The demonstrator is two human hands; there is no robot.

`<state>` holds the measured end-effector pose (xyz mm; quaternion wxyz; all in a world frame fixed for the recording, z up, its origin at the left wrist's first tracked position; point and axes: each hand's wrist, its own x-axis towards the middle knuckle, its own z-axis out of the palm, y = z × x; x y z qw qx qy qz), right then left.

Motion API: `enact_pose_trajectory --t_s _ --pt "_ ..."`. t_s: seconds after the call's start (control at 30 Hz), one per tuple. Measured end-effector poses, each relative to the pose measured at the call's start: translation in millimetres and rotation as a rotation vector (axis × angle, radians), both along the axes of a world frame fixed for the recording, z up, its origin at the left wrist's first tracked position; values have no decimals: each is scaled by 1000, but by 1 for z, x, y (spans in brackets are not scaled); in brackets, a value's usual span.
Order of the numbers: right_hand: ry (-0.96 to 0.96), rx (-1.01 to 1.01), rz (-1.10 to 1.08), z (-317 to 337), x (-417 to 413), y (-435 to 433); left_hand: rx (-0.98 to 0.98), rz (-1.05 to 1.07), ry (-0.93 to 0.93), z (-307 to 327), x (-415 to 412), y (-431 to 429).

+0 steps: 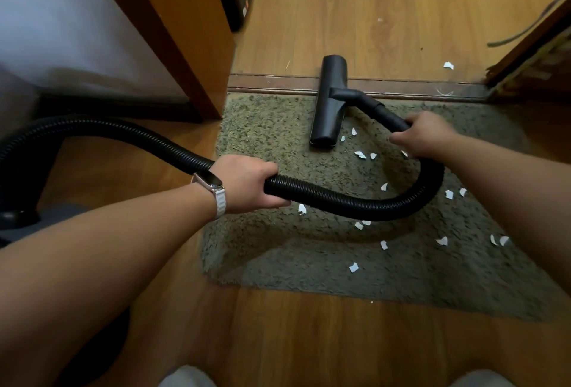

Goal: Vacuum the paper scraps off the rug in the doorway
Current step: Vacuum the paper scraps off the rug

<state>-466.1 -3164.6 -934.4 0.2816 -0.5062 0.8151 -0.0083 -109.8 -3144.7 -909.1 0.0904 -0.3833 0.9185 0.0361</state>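
The paper scraps (360, 155) lay scattered across the rug (262, 145). A few sat just beside and below your right fingers (398, 139). One lay just under your left fingers (275, 202). The remainder lay nearer to you, below the hose loop. One scrap rested past the threshold (278, 84), well beyond either hand.

Step in hand: the suction pass, judged to be at an early stage, since most scraps remained on the pile.

The floor head (329, 108) sat ahead and left of your right fingers. Its far end crossed the threshold and its near end rested on the rug, close to the nearest scraps.

Your right hand (423, 135) gripped the rigid tube (380, 108), fingers curled round it. Your left hand (247, 184) held the ribbed hose (340, 198) in a closed wrap, and the hose sagged in a loop over the rug between the two grips.

The next move likely called for the following:
- drawing the head back onto the rug, toward your right fingers;
- keeping it flat on the pile;
- lifting the hose slack clear of the scraps with your left hand.
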Motion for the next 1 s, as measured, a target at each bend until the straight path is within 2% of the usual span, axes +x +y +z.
enact_pose_trajectory --t_s 0.47,0.83,1.0 --pt "54 33 397 0 70 -2 40 -104 -6 -5 27 13" --pt "-4 63 457 12 54 29 81 -176 28 -4 22 29" --pt "45 64 551 19 49 59 121 -212 10 -8 7 43"
